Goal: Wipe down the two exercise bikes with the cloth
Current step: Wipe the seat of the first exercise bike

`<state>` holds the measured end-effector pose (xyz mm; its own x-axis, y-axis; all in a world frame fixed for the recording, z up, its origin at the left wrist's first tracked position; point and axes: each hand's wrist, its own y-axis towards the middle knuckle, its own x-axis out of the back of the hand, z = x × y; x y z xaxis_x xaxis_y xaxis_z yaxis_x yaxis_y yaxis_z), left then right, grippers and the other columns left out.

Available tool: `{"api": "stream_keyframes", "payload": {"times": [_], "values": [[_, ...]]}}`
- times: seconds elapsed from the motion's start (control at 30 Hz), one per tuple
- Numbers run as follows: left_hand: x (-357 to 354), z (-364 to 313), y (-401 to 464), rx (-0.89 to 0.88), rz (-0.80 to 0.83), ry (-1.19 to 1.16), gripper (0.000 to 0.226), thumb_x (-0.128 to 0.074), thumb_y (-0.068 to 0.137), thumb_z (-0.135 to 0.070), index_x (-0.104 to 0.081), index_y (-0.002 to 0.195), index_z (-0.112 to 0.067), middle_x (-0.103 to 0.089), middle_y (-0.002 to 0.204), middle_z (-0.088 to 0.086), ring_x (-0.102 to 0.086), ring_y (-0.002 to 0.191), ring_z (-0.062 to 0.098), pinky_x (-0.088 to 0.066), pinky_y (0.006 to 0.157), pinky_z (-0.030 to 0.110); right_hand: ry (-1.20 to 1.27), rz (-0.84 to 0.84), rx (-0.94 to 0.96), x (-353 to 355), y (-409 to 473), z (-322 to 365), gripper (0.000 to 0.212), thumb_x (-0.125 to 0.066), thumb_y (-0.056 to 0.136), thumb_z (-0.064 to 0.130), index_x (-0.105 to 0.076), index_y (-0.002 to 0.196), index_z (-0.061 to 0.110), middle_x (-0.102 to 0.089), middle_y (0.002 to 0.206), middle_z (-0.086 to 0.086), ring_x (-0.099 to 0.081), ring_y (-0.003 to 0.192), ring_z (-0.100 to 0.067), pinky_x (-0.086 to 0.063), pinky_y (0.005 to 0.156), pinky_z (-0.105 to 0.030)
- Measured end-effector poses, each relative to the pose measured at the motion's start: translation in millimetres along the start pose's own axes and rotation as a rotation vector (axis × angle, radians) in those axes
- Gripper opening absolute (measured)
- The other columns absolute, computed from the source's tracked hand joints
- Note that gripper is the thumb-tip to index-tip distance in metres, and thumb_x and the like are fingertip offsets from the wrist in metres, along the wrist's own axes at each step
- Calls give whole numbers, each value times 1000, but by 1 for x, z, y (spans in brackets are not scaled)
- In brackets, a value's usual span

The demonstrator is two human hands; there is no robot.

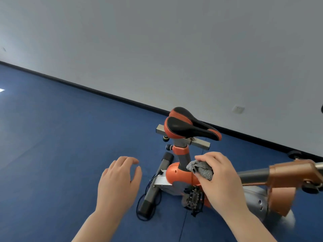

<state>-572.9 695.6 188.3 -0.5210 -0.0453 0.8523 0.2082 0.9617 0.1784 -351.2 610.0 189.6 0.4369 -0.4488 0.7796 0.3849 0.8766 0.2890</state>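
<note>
An orange and grey exercise bike [176,173] stands on the blue floor, its black and orange saddle [188,126] raised on a grey seat post. My right hand [222,180] grips a bunched grey cloth [202,168] and presses it against the base of the seat post, where it meets the orange frame. My left hand [118,182] hovers to the left of the bike, fingers spread, holding nothing. A black pedal [194,198] shows just below my right hand. A second bike is not clearly in view.
The bike's grey rear stabiliser bar [155,186] lies on the floor with a black cable [143,206] looped around it. The orange handlebar post [286,173] juts in from the right. A white wall with a black skirting and a socket [238,109] runs behind.
</note>
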Motion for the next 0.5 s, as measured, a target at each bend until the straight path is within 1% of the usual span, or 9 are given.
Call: {"api": "stream_keyframes", "payload": {"times": [0.07, 0.17, 0.23, 0.3, 0.37, 0.5], "values": [[10, 23, 21, 6, 15, 1, 18, -50, 90, -30, -63, 101, -25, -60, 104, -16, -57, 87, 10, -36, 80, 25, -30, -8, -18, -16, 10, 18, 39, -82, 71, 17, -66, 106, 27, -56, 101, 16, -53, 98, -8, -45, 75, -18], [19, 44, 48, 1, 48, -23, 18, -49, 90, -30, -62, 101, -26, -59, 106, -17, -57, 91, 9, -39, 81, 28, -68, 21, -37, -31, 23, 35, 38, -81, 71, 20, -66, 106, 26, -56, 101, 14, -53, 98, -8, -42, 76, -15], [18, 50, 68, -18, 64, -49, 18, -48, 90, -31, -62, 101, -26, -58, 106, -18, -57, 92, 9, -40, 81, 29, -90, 17, -57, -39, 36, 43, 37, -81, 72, 22, -67, 105, 26, -56, 101, 15, -54, 98, -8, -43, 75, -16], [13, 53, 92, -47, 95, -66, 19, -48, 90, -32, -62, 101, -26, -58, 107, -17, -57, 91, 9, -40, 81, 29, -77, -7, -91, -49, 55, 48, 35, -80, 73, 25, -66, 105, 28, -57, 100, 15, -55, 98, -8, -47, 77, -19], [5, 53, 119, -80, 122, -67, 20, -47, 90, -32, -61, 103, -26, -58, 108, -17, -56, 92, 9, -41, 82, 28, -46, -31, -113, -62, 77, 51, 32, -77, 75, 28, -66, 105, 29, -57, 102, 16, -54, 99, -6, -47, 78, -21], [-5, 57, 172, -132, 136, -40, 22, -46, 91, -32, -61, 105, -25, -59, 110, -17, -55, 95, 8, -40, 83, 26, 26, -52, -112, -94, 124, 57, 29, -74, 79, 34, -64, 106, 29, -57, 102, 16, -51, 97, -2, -45, 76, -16]]}}
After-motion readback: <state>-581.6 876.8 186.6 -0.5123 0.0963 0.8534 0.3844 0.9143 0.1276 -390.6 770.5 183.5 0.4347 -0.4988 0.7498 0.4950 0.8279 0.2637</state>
